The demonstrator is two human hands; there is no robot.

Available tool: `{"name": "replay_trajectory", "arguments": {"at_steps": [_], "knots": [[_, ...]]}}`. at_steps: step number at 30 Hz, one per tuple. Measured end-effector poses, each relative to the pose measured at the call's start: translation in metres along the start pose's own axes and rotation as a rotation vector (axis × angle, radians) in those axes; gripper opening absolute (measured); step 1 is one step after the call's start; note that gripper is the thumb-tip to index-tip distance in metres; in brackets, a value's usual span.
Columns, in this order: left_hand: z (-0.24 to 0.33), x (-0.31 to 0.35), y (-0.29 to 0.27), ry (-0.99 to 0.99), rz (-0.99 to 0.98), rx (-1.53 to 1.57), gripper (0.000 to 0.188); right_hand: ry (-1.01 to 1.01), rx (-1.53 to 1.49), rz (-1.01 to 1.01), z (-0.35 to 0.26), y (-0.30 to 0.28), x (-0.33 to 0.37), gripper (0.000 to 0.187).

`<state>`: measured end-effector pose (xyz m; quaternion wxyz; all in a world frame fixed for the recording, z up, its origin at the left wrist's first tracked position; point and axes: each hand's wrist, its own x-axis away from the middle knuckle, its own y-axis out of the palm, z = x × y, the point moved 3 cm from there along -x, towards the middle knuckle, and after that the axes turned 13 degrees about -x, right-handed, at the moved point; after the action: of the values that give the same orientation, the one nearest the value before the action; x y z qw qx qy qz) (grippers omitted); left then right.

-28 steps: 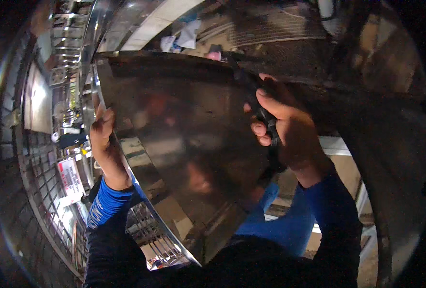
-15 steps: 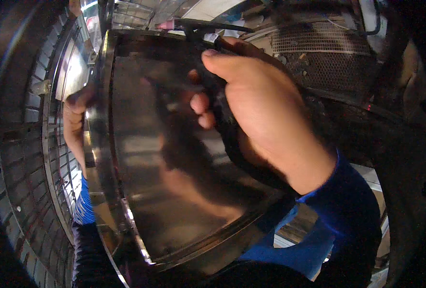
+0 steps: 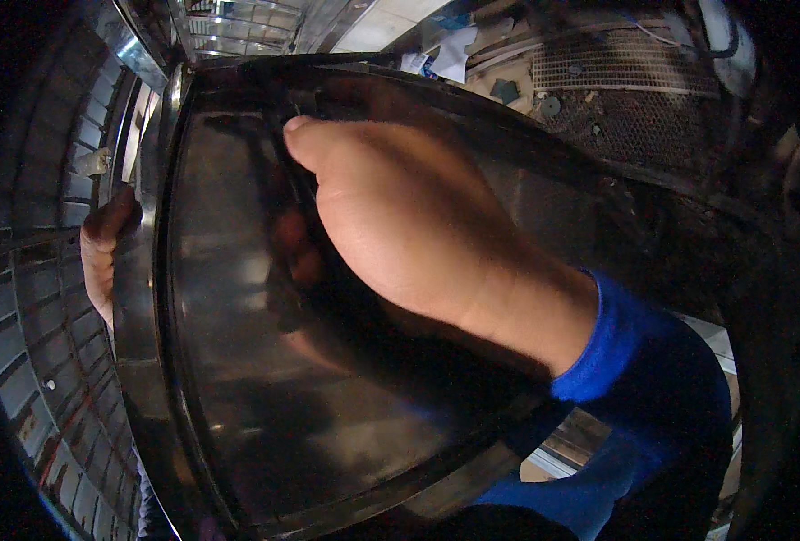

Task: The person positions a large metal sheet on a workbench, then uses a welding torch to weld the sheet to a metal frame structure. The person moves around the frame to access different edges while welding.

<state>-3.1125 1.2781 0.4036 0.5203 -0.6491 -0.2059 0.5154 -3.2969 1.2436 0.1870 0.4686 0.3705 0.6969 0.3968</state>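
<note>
A large shiny metal tray [image 3: 238,397] fills most of the view, held up close and tilted, its polished face mirroring my hand. My left hand [image 3: 102,252] grips its left rim, fingers curled over the edge. My right hand [image 3: 391,225] lies across the tray's upper middle, closed on a dark strap-like object [image 3: 278,180] that runs along the tray face. What exactly that dark object is I cannot make out. A blue sleeve covers my right forearm.
Wire metal racking [image 3: 30,361] curves down the left side. A perforated metal grille [image 3: 625,63] and dark machinery sit at the upper right. White scraps of paper [image 3: 445,59] lie near the top. Pale floor tiles [image 3: 716,334] show at the right.
The tray has come closer and now fills the view. My right hand has slid left and up across its face. My left hand stays on the left rim.
</note>
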Motion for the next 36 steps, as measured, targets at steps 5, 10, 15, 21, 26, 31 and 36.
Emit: {"name": "replay_trajectory", "arguments": {"at_steps": [5,10,15,21,26,31,36], "knots": [[0.002,-0.002,-0.006,-0.010,0.000,-0.023,0.038,0.018,0.032,0.056,0.000,-0.002,0.002,0.032],[-0.001,-0.002,-0.006,-0.014,-0.002,-0.026,0.038,0.021,0.134,0.211,0.000,-0.009,0.001,0.031],[-0.005,0.007,-0.001,-0.031,-0.008,-0.044,0.039,0.110,0.116,0.486,-0.010,-0.050,0.019,0.027],[-0.007,0.020,0.020,0.021,-0.029,-0.143,0.040,0.012,0.138,0.779,-0.030,-0.106,0.064,0.028],[0.012,0.022,0.048,-0.087,-0.023,-0.121,0.033,-0.392,0.599,0.549,-0.033,-0.083,0.053,0.036],[-0.026,0.020,0.057,-0.246,0.041,0.291,0.025,-0.220,0.342,0.355,-0.021,-0.066,0.033,0.039],[-0.025,0.002,0.095,-0.349,0.077,0.463,0.022,-0.169,0.224,0.363,-0.005,-0.067,0.025,0.037]]}}
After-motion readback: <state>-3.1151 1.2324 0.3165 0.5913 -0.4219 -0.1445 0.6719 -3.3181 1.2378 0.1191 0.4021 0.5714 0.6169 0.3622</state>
